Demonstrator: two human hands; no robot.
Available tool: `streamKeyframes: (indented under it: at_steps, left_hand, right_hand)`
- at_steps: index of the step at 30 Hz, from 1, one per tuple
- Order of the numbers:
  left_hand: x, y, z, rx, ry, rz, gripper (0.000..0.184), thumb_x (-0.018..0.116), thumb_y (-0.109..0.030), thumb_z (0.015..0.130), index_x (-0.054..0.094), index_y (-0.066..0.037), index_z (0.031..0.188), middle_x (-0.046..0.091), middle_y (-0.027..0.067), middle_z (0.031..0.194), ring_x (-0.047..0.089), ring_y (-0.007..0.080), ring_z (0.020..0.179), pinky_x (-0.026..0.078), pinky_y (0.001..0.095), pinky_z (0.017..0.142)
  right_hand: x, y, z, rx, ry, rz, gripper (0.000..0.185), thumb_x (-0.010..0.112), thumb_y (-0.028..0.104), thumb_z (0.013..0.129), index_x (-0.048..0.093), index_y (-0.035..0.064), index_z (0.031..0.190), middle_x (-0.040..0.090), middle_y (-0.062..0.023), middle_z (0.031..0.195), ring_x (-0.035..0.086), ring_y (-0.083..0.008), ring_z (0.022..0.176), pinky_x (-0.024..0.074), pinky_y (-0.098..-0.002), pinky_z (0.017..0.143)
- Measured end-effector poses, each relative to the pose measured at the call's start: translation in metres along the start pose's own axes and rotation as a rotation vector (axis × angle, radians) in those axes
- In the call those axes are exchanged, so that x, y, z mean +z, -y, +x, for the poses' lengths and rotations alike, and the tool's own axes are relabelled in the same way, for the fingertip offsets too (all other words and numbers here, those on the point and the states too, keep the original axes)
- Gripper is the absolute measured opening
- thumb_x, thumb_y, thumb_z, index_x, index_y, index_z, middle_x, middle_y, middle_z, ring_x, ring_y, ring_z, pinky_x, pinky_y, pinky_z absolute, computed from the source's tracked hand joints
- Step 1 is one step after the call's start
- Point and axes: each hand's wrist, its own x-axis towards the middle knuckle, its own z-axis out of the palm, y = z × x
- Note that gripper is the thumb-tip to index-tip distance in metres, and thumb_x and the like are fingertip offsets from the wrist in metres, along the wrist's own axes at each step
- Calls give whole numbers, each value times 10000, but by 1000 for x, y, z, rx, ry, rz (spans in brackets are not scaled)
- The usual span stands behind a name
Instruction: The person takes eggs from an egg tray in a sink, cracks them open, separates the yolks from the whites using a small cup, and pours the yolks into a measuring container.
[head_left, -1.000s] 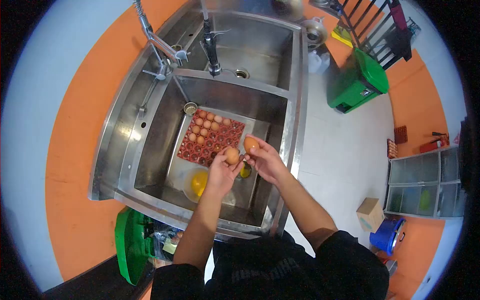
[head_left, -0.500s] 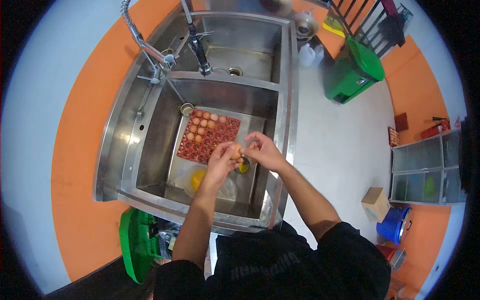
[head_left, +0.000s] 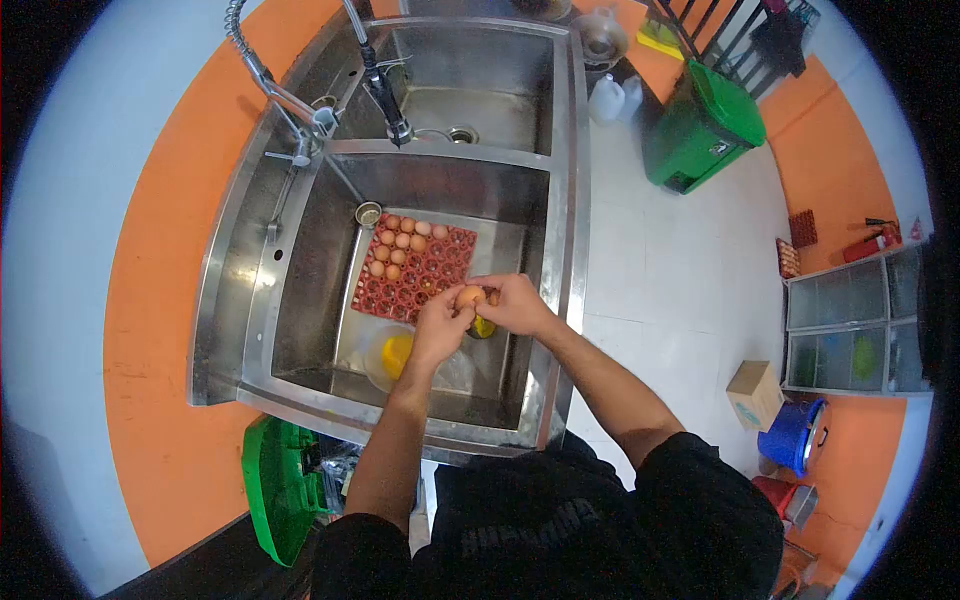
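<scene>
A brown egg (head_left: 470, 296) is held between my two hands above the front sink basin. My left hand (head_left: 441, 325) grips it from the left, and my right hand (head_left: 515, 303) has its fingers on the egg's right side. Behind them, a red egg tray (head_left: 440, 262) lies on the basin floor, with several brown eggs in its far left part and bare cups elsewhere. Below my left hand stands a clear bowl (head_left: 377, 362) with yellow contents. Partly covered by my right hand is a dark round container (head_left: 482, 328) with something yellow in it.
A sprayer faucet (head_left: 385, 100) hangs over the divider between the two basins. A strainer cup (head_left: 368, 214) sits in the basin's far left corner. Green bins (head_left: 700, 125) stand to the right and below the sink. A cardboard box (head_left: 755, 394) is on the right.
My right hand has moved in closer, its fingers now on the egg together with the left. The egg has stayed nearly in place, and the view has shifted slightly.
</scene>
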Motion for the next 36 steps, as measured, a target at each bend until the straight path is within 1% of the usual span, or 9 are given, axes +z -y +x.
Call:
streamKeyframes:
  at_steps: [4,7,10,13,19,28,31,34,36]
  left_hand:
    - [0,5,4,125,-30,218,382,556,-26,856,573,38,1233,674,69,998,616,123,927,500,275,790]
    - [-7,58,29,206,-43,282,374,646,-78,795,614,19,1155,686,120,881,648,159,760,509,301,691]
    - [1,23,20,112,-36,426,389,612,-94,820,599,18,1192,673,135,967,646,193,914,500,306,817]
    - [7,-11,12,-26,-28,486,421,633,-125,808,593,-3,1208,672,146,948,656,198,828,513,313,762]
    - [4,35,27,180,-92,456,452,648,-144,796,589,-8,1223,672,114,830,609,153,622,496,324,615]
    - [2,48,33,295,-122,554,460,630,-108,800,575,-9,1246,669,109,808,601,142,626,490,311,600]
    - [-1,49,34,220,-103,469,480,614,-84,799,564,-23,1272,667,110,805,610,146,648,494,310,608]
    - [-3,28,28,56,-41,497,504,632,-99,777,556,20,1260,672,222,991,676,309,888,516,389,799]
    - [-5,33,31,99,-39,535,505,621,-84,777,551,21,1266,656,224,1044,666,318,922,513,391,826]
  right_hand:
    - [8,-9,3,8,-49,-74,431,669,206,753,660,45,1153,661,-166,740,647,-177,647,514,-321,637]
    - [4,-14,7,64,57,-106,402,649,237,766,669,117,1149,683,-204,919,685,-328,859,525,-388,778]
    - [4,-24,9,58,57,-133,395,647,232,772,670,108,1146,679,-211,911,677,-349,843,525,-407,764]
    - [2,-23,10,9,31,-187,395,649,228,770,670,101,1143,671,-221,889,664,-371,812,520,-429,745]
    - [2,-38,15,-69,23,-210,416,647,222,746,673,103,1143,643,-237,825,640,-393,762,508,-457,715]
    - [-3,-40,16,-197,36,-304,417,638,174,780,650,74,1184,624,-184,831,641,-330,740,509,-398,685]
    - [-3,-47,16,-194,43,-263,408,628,159,785,649,85,1186,628,-183,842,641,-343,767,512,-404,703]
    - [-6,-51,18,-226,63,-336,422,616,139,791,636,92,1210,633,-180,873,639,-346,782,517,-406,721]
    - [-8,-48,17,-221,59,-342,421,599,140,791,633,104,1209,638,-190,900,634,-363,825,509,-445,761]
